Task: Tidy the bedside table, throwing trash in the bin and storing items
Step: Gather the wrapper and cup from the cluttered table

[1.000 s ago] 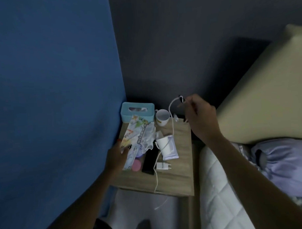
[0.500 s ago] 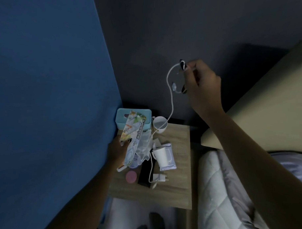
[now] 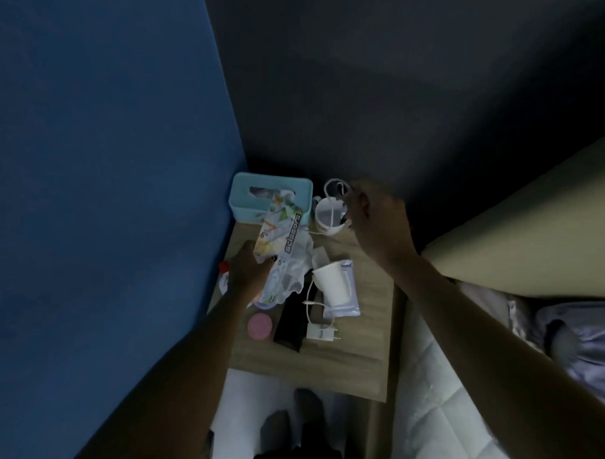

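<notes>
My bench (image 3: pixel 367 357) is crowded. My left hand (image 3: pixel 249 270) pinches the scissors pack (image 3: pixel 281 231); lifting it may drag the tissues beneath. My right hand (image 3: pixel 376 220), its grip closed on the white cable (image 3: pixel 332 190) above the mug (image 3: pixel 328 216), could tip it or tug the charger (image 3: pixel 321 332).

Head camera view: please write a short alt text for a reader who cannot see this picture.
Seen from above, a person's left hand holds a colourful scissors package over a cluttered wooden bedside table, while the right hand holds a looped white charging cable over a white ceramic mug. A light blue tissue box stands in the corner.
</notes>
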{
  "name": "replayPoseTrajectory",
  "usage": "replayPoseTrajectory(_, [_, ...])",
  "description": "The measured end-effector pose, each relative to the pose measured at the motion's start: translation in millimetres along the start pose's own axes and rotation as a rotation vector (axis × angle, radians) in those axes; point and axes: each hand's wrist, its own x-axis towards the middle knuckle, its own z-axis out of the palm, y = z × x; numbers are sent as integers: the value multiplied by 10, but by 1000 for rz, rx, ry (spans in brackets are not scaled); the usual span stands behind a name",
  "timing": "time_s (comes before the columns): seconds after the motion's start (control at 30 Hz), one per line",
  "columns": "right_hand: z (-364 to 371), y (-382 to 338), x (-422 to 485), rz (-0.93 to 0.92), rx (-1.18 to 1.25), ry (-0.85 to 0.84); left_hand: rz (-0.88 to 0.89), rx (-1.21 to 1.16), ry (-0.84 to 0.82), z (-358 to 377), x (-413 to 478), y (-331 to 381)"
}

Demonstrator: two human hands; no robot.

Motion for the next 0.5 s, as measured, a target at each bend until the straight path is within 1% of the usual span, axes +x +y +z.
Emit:
replayPoseTrajectory(0.13, [382,288,-164,57,-10,-119,-14,-25,-29,195,138,-196])
replayPoseTrajectory(0.2, [579,480,-258,87,-60,-211,-34,-15,-69,278,174,-320])
replayPoseTrajectory(0.3, [755,695,-390,158,-89,-358,-7,15,-123,359,163,-462])
replayPoseTrajectory(0.43, [820,820,-532,184,-70,-425,74,-5,-124,394,160,-634])
replayPoseTrajectory(0.5, [820,849,-552,196,-38,-441,88,0,-114,405,203,-737])
